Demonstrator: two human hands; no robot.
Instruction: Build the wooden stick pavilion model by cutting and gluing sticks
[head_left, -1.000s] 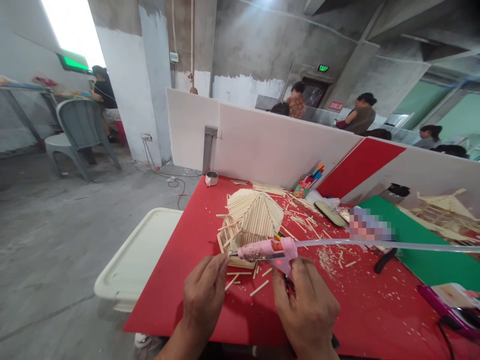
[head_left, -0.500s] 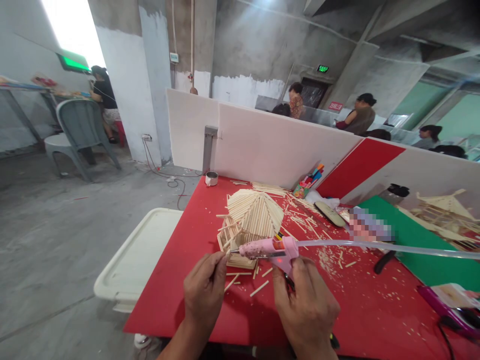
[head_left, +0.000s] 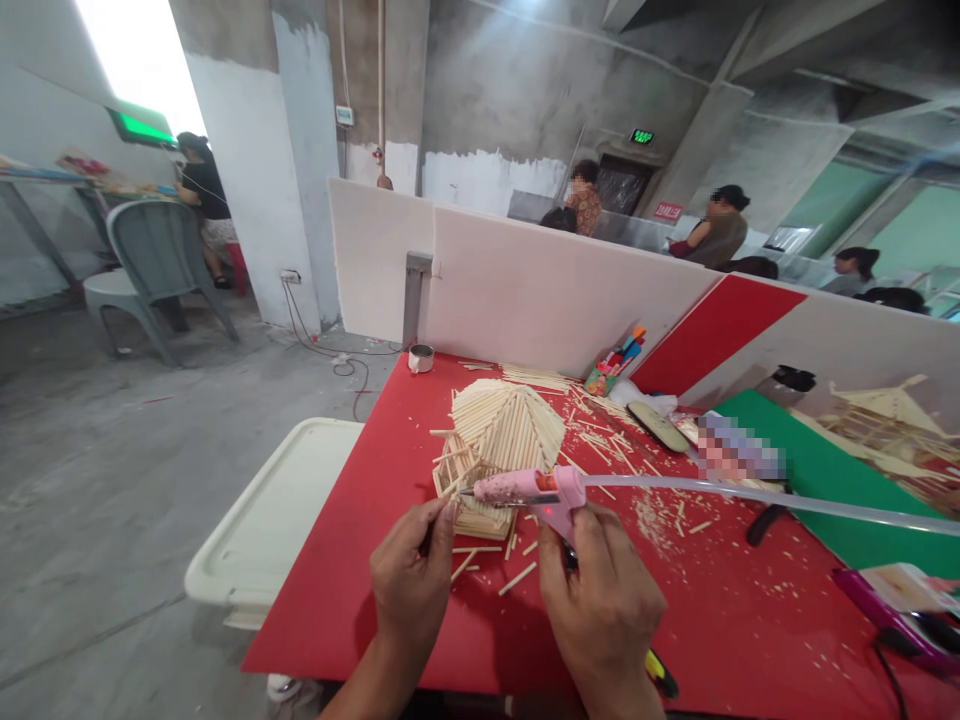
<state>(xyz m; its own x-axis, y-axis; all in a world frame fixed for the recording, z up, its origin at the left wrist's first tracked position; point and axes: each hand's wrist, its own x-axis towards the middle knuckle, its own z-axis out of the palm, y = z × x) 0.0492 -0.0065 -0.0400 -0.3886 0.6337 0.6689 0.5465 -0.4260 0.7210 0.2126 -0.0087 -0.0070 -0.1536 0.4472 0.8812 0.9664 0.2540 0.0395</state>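
My right hand [head_left: 600, 590] is wrapped round the handle of a pink hot glue gun [head_left: 529, 488], whose nozzle points left. A long clear glue stick [head_left: 712, 488] runs out of its back to the right. My left hand [head_left: 414, 565] is closed in a pinch right by the nozzle, on a small wooden stick [head_left: 454, 494] that is mostly hidden by the fingers. Just behind both hands stands a model house [head_left: 510, 425] of thin wooden sticks with a peaked roof. The gun and my fingers cover part of its lower front.
Loose sticks [head_left: 517, 578] and shavings lie over the red tabletop [head_left: 337, 600]. Farther back are a metal cup [head_left: 421, 358], a cup of markers [head_left: 600, 378] and a white partition [head_left: 562, 290]. A yellow-black tool [head_left: 660, 672] lies near the front edge. Several people sit or stand beyond.
The glue gun and my right hand have shifted slightly left and up, with the nozzle still at my left fingertips. The yellow-black tool shows more now. The view has moved slightly.
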